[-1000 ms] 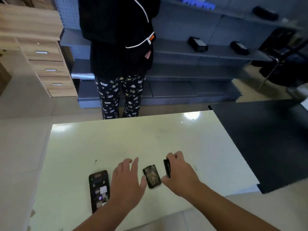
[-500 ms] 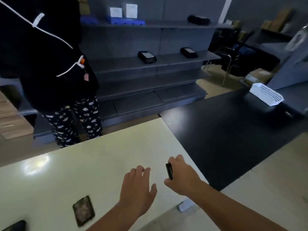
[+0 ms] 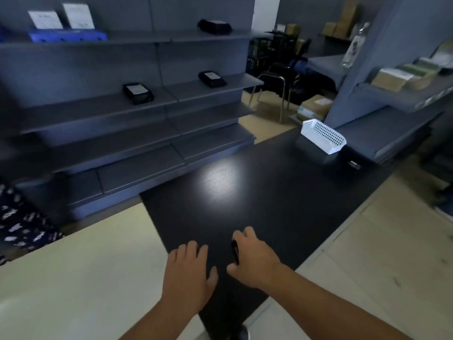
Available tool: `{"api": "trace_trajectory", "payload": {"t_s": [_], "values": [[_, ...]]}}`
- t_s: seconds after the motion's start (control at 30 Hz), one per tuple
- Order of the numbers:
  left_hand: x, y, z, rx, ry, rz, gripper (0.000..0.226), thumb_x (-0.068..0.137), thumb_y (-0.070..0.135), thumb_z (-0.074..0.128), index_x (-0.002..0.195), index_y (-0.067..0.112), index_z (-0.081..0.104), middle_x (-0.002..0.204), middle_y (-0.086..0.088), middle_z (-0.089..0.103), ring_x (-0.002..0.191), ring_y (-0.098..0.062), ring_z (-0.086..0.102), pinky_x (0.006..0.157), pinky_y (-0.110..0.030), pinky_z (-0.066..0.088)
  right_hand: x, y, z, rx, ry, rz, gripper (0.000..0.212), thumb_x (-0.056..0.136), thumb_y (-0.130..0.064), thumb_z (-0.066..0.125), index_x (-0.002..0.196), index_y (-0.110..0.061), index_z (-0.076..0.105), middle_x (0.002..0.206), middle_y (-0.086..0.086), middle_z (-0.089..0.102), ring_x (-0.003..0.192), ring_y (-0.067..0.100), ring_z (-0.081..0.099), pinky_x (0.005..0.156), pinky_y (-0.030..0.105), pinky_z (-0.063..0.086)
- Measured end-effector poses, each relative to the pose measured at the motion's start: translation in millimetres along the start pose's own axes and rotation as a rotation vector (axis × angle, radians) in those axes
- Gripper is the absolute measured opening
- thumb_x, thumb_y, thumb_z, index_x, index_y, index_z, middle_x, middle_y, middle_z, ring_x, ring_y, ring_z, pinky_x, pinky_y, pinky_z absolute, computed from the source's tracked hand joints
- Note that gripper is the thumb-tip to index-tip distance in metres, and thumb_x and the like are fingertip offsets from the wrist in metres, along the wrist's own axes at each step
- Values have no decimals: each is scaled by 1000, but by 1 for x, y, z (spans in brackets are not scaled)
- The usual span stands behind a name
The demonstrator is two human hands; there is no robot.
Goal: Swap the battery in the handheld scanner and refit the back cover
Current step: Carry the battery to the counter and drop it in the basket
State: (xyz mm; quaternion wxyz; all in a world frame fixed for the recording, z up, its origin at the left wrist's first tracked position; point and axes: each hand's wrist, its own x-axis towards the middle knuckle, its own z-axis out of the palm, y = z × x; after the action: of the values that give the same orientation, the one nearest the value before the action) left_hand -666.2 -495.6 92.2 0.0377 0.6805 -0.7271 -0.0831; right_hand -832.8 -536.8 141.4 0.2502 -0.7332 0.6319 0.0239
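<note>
My right hand (image 3: pixel 256 262) grips a small flat black part (image 3: pixel 235 251) on edge between thumb and fingers; I cannot tell whether it is the battery or the back cover. It hovers over the near end of a black table (image 3: pixel 269 192). My left hand (image 3: pixel 188 273) is beside it, palm down, fingers apart, holding nothing, over the seam between the black table and a pale table (image 3: pixel 85 266). The scanner and the other loose black part are out of view.
A white perforated basket (image 3: pixel 323 138) sits at the black table's far right. Grey shelves behind hold black devices (image 3: pixel 138 93) (image 3: pixel 212 79). A chair (image 3: pixel 277 77) and cardboard boxes (image 3: pixel 316 106) stand at the back. A person's patterned trousers (image 3: pixel 19 229) show at left.
My view has swung right from the pale table to the black one. The scanner and loose part slid out of view at left. My right hand kept hold of the black part.
</note>
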Motion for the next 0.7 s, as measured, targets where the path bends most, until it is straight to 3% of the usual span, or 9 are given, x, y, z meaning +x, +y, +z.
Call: {"api": "trace_trajectory", "payload": {"t_s": [0.13, 0.4, 0.6, 0.7], "values": [[82, 59, 18, -56, 48, 33, 57, 94, 60, 46, 140, 25, 53, 132, 2, 57, 122, -18, 54, 107, -37, 41, 52, 75, -41, -24, -1, 23, 52, 90, -36, 73, 131, -22, 45, 135, 4, 38, 109, 28, 62, 89, 40, 59], [214, 191, 31, -96, 44, 71, 58, 94, 61, 45, 138, 23, 54, 128, 1, 58, 118, -19, 55, 104, -37, 42, 127, 229, -141, 1, 16, 113, 52, 88, -38, 73, 130, -22, 46, 132, 3, 39, 109, 29, 63, 90, 42, 60], [298, 296, 42, -57, 109, 38, 60, 88, 60, 41, 125, 19, 65, 114, -3, 64, 104, -23, 61, 93, -41, 49, 176, 349, -208, -30, 22, 85, 53, 86, -39, 73, 129, -23, 46, 129, 2, 38, 107, 31, 63, 87, 44, 61], [338, 356, 50, -33, 108, -14, 61, 90, 60, 41, 129, 19, 62, 118, -3, 63, 108, -22, 60, 96, -40, 48, 197, 416, -241, -49, 47, 46, 51, 86, -38, 73, 125, -21, 47, 128, 3, 39, 101, 31, 64, 82, 43, 60]]}}
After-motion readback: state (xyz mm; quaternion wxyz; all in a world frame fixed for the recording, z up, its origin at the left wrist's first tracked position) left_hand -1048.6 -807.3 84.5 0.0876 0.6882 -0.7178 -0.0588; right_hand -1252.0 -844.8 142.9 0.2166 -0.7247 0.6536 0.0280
